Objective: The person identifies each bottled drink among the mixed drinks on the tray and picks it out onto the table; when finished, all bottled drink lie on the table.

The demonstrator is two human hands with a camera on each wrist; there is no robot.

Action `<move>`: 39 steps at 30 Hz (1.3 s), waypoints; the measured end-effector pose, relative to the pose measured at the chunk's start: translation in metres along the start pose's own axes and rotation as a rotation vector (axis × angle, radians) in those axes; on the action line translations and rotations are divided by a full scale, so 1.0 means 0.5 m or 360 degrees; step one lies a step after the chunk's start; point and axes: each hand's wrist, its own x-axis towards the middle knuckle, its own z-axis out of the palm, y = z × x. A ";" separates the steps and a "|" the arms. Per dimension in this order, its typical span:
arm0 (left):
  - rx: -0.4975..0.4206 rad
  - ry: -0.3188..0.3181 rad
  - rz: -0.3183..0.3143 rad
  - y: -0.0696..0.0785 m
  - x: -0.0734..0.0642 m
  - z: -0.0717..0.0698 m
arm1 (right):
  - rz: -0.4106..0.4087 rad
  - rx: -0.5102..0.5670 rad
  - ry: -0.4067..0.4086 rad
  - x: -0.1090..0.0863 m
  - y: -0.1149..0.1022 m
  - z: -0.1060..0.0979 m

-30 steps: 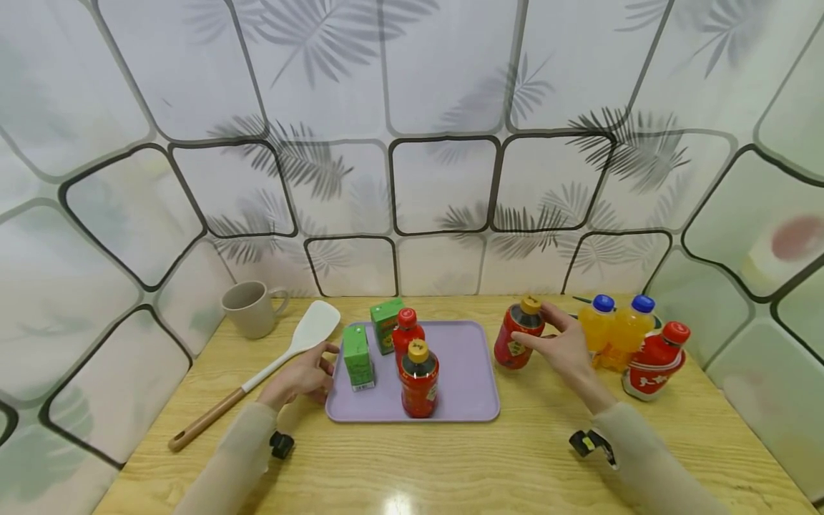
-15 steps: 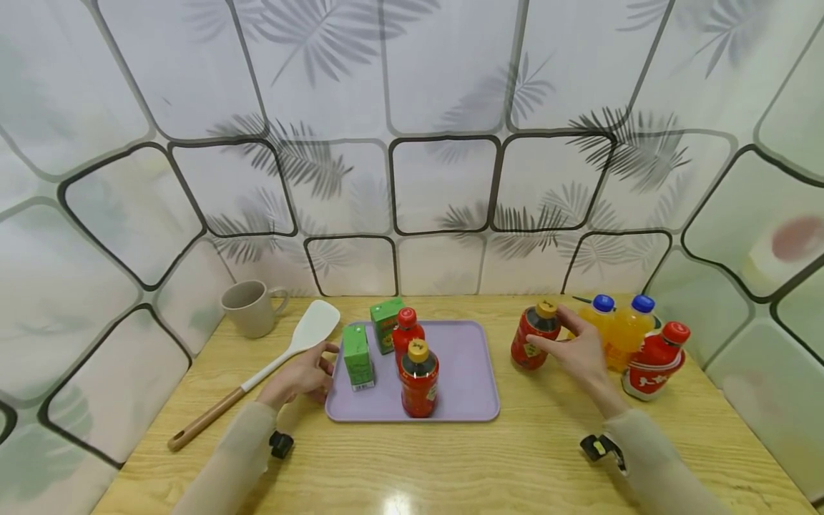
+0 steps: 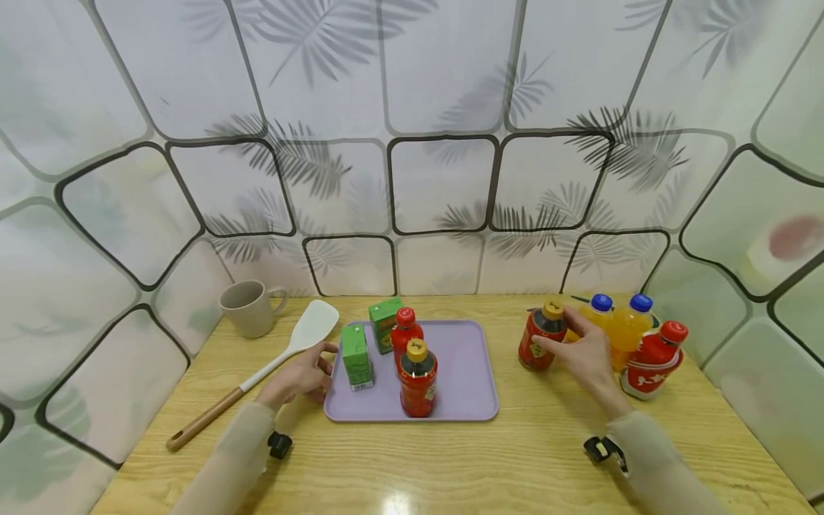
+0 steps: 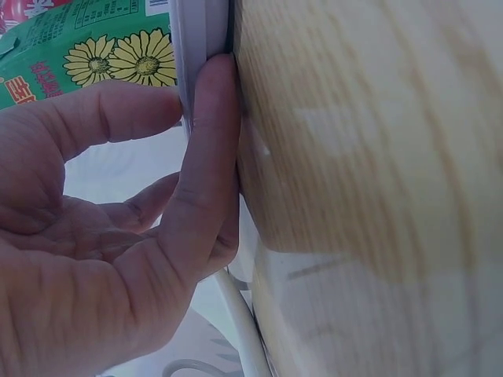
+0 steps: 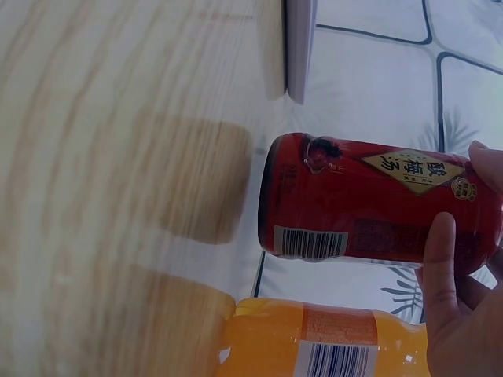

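Observation:
My right hand [image 3: 582,350] grips a red-labelled plum drink bottle [image 3: 539,343] with a yellow cap, right of the tray. In the right wrist view the bottle [image 5: 369,204] stands close to the wooden surface; whether its base touches is hard to tell. My left hand [image 3: 302,375] is at the left edge of a lilac tray [image 3: 466,372], thumb and finger pinching its rim [image 4: 206,27]. On the tray are two green drink cartons [image 3: 357,357] [image 3: 385,325], a red-capped bottle [image 3: 406,332] and another yellow-capped plum drink bottle [image 3: 418,390].
Two orange drink bottles [image 3: 627,329] [image 3: 599,311] with blue caps and a red-capped bottle [image 3: 653,361] stand right of my right hand. A white spatula [image 3: 313,327] with a wooden handle and a grey mug [image 3: 249,309] lie left. A patterned curtain [image 3: 444,186] closes off the back.
My right hand has moved right with the plum drink bottle, away from the tray and nearer the orange drink bottles. The left hand has stayed at the tray's edge.

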 end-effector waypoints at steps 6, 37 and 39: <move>0.0019 0.0004 0.0006 0.001 -0.001 0.001 | -0.0033 -0.0007 0.0035 0.002 0.008 0.003; 0.0047 0.0001 0.0022 -0.005 0.002 -0.004 | -0.0179 -0.0077 0.0075 0.020 -0.010 -0.007; 0.0045 -0.0004 0.0018 -0.005 0.003 -0.004 | -0.0187 -0.0101 0.0089 0.021 -0.012 -0.008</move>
